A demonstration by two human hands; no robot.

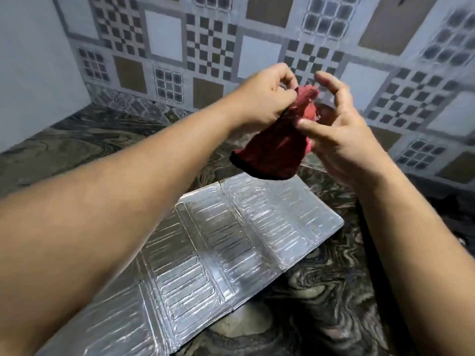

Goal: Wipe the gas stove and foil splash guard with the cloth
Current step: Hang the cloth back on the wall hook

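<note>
Pinching a fuzzy red cloth (pixel 272 147), both hands' fingers (pixel 285 95) bunch it above ribbed foil splash guard (pixel 231 242).

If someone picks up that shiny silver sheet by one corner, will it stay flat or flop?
The foil splash guard would probably bend at its fold lines, since creases split it into panels. It looks thin, so likely light. Its ribbed surface may dent easily if squeezed.

Red cloth (pixel 272 150), silver ribbed foil splash guard (pixel 231 242), swirled dark marble counter (pixel 321 304).
</note>
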